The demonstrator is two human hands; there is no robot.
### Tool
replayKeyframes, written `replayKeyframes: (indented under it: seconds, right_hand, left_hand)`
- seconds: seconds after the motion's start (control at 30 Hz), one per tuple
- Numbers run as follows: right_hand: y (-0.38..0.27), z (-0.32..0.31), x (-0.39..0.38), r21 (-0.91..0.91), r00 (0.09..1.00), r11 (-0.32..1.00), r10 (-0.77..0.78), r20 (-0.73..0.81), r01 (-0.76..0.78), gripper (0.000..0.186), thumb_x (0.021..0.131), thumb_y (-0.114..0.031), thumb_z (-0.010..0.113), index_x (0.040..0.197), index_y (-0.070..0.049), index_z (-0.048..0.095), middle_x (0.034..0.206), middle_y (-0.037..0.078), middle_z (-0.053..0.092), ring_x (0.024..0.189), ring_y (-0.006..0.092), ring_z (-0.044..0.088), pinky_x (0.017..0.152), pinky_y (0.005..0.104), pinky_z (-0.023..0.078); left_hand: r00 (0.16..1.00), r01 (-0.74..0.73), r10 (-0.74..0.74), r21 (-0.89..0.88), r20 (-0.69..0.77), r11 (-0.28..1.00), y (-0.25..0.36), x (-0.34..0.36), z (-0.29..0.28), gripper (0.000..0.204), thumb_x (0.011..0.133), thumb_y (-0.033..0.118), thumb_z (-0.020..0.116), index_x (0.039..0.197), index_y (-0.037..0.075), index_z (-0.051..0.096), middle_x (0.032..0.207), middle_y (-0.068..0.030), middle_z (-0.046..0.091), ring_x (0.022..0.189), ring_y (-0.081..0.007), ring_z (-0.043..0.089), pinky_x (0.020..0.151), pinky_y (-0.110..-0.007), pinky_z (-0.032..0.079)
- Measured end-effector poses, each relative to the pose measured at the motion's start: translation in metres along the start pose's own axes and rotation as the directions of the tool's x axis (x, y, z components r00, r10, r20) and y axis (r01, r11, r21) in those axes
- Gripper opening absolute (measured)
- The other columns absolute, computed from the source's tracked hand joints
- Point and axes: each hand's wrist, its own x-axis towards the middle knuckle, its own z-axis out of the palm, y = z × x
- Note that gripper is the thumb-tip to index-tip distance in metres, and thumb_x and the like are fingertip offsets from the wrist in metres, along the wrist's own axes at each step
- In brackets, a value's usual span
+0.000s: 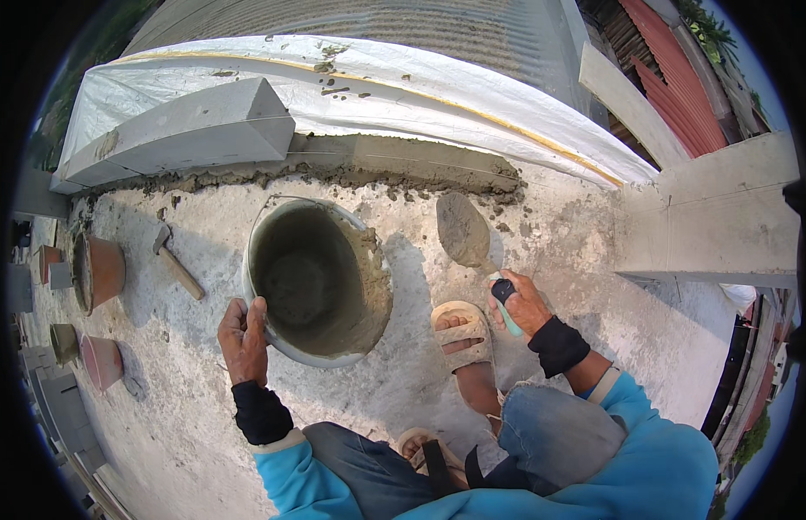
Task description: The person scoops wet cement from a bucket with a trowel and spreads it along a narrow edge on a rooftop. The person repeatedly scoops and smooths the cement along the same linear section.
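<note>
My left hand (244,341) grips the near left rim of a bucket (320,358), thumb over the edge. Wet grey mortar (365,299) coats the inside of the bucket, thickest on its right side. In my right hand (522,303) is the pale green handle of a trowel (463,232), its blade smeared with mortar and held above the floor. Beyond the bucket and the trowel runs a bed of mortar (403,162) along the wall line, ending at the right. Light grey blocks (186,130) stand on its left part.
A hammer (179,263) lies left of the bucket. Farther left stand an orange-brown bucket (102,271), a pink bucket (101,360) and a dark pot (65,343). White sheeting (472,121) spans the far side. A concrete beam (711,212) rises at the right. A thin string crosses above the mortar bed.
</note>
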Motion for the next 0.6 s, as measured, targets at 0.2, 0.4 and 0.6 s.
replayKeyframes:
  seconds: [0.2, 0.4, 0.6]
  right_hand:
    - [-0.021, -0.009, 0.047, 0.371, 0.945, 0.905, -0.088, -0.314, 0.208, 0.032, 0.102, -0.024, 0.048, 0.131, -0.013, 0.04, 0.084, 0.005, 0.057, 0.058, 0.0189, 0.057, 0.046, 0.0369, 0.049]
    - [-0.057, 0.043, 0.136, 0.323, 0.973, 0.945, 0.022, -0.23, 0.055, 0.017, 0.097, -0.016, 0.049, 0.112, -0.006, 0.046, 0.085, 0.009, 0.057, 0.058, 0.0216, 0.057, 0.046, 0.0393, 0.048]
    - [-0.085, 0.135, 0.218, 0.188, 0.992, 0.976, 0.091, 0.087, -0.106, 0.013, 0.096, -0.019, 0.052, 0.102, -0.009, 0.047, 0.079, 0.008, 0.056, 0.058, 0.021, 0.057, 0.048, 0.0409, 0.049]
  left_hand:
    - [0.999, 0.044, -0.045, -0.053, -0.002, 0.998, -0.011, -0.004, -0.01, 0.04, 0.1, 0.03, 0.066, 0.074, 0.012, 0.04, 0.068, 0.0084, 0.037, 0.062, -0.0026, 0.033, 0.051, -0.022, 0.031]
    - [0.999, 0.022, -0.023, -0.027, -0.029, 0.999, -0.024, 0.003, -0.018, 0.039, 0.101, 0.028, 0.064, 0.074, 0.012, 0.041, 0.07, 0.0083, 0.036, 0.062, -0.0031, 0.03, 0.052, -0.023, 0.025]
    - [0.997, 0.075, -0.074, -0.076, 0.006, 0.994, -0.027, 0.004, -0.025, 0.033, 0.1, 0.035, 0.063, 0.078, 0.016, 0.047, 0.07, 0.0084, 0.044, 0.061, -0.0019, 0.043, 0.05, -0.022, 0.043]
